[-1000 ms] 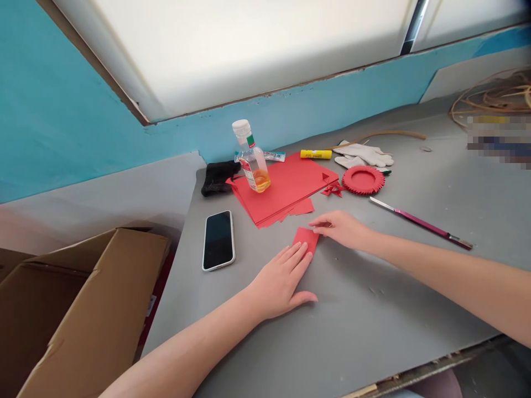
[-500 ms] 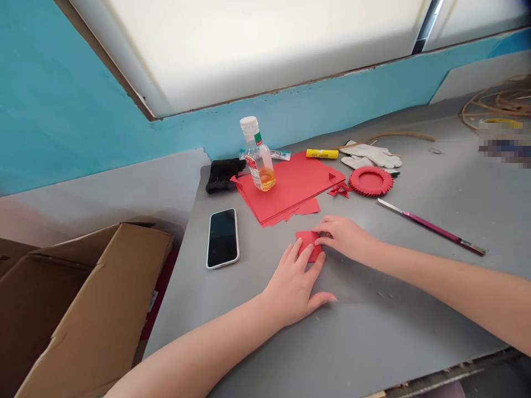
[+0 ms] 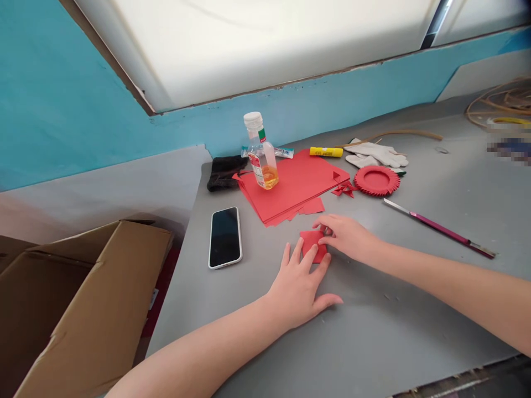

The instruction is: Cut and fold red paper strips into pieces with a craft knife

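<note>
A small red paper square (image 3: 309, 239) lies on the grey table in front of me. My left hand (image 3: 296, 290) is spread over its lower part, fingertips pressing the paper and thumb stretched out to the right. At the upper right corner of the paper, my right hand (image 3: 348, 235) pinches the edge between thumb and fingers, and that corner looks turned inward. Just beyond my hands lie cut red paper pieces (image 3: 313, 206) beside a stack of red sheets (image 3: 290, 188). Small folded red pieces (image 3: 343, 189) sit near a round red paper ring (image 3: 376, 181) with a toothed rim.
A glass bottle (image 3: 265, 166) with amber liquid stands on the red sheets. A phone (image 3: 225, 237) lies at left, a purple-handled craft knife (image 3: 440, 226) at right. Behind are a yellow tube (image 3: 326, 152), white gloves (image 3: 377, 153) and a black pouch (image 3: 224, 172). A cardboard box (image 3: 103, 287) stands left of the table.
The view has shifted slightly. My right fingers have curled a little more at the paper's upper right corner, which now looks folded in. My left hand keeps its place on the paper.
</note>
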